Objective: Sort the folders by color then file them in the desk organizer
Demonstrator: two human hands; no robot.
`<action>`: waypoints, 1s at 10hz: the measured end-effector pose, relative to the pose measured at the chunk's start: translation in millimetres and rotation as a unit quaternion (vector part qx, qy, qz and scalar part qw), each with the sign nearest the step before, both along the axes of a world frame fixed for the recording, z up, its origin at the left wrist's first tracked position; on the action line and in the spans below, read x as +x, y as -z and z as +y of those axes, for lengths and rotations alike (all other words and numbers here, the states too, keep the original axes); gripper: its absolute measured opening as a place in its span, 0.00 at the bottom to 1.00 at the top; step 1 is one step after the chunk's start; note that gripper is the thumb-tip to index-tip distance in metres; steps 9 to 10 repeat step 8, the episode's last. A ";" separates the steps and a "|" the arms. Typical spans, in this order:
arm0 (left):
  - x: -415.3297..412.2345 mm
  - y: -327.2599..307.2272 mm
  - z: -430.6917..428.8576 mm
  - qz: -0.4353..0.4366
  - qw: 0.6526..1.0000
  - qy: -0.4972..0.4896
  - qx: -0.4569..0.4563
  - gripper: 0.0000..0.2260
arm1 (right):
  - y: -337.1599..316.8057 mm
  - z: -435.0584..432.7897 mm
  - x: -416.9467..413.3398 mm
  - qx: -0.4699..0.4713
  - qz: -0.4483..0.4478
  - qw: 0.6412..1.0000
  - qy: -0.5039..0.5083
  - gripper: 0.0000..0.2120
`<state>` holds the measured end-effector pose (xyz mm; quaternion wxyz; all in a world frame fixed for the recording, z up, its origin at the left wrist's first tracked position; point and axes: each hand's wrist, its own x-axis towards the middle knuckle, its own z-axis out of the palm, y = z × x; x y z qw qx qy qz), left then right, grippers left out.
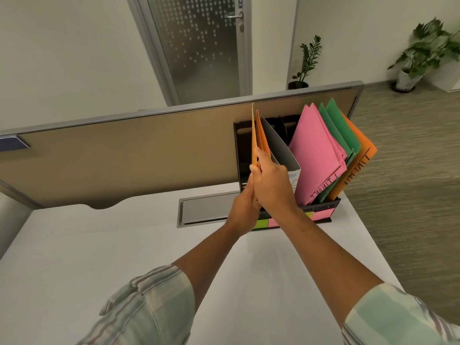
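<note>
Black handwriting runs along the lower edge of the pink folder [317,155] and the orange folder [358,165] in my organizer, but I cannot make out the words. The door sign [240,1] is too small to read.

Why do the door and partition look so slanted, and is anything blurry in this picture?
Head view: the wide lens bends and tilts the door and partition; the floor at right is streaked with blur, while the orange folders held in both hands stay fairly sharp; lighting is soft and even, no glare.
</note>
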<state>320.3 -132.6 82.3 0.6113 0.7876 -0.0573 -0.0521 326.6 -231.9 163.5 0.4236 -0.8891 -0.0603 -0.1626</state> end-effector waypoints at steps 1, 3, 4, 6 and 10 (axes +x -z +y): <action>-6.5 0.2 -1.6 0.026 1.000 0.016 0.004 0.18 | 11.3 2.5 1.9 -0.026 0.018 1.000 0.003 0.23; -15.1 -7.4 -0.9 0.029 0.995 0.066 0.076 0.19 | 23.0 7.2 1.0 -0.012 -0.018 0.999 0.034 0.25; -19.8 -9.1 8.3 -0.009 0.988 0.067 0.139 0.20 | 27.5 3.6 -8.4 -0.035 0.015 0.999 0.018 0.33; -41.7 -7.6 40.8 -0.055 0.953 0.055 0.292 0.25 | 31.5 -3.2 -34.0 -0.078 0.017 0.997 0.013 0.40; -65.6 -5.8 77.8 -0.059 0.896 0.048 0.437 0.33 | 41.8 -4.5 -57.8 -0.195 0.000 0.979 0.058 0.42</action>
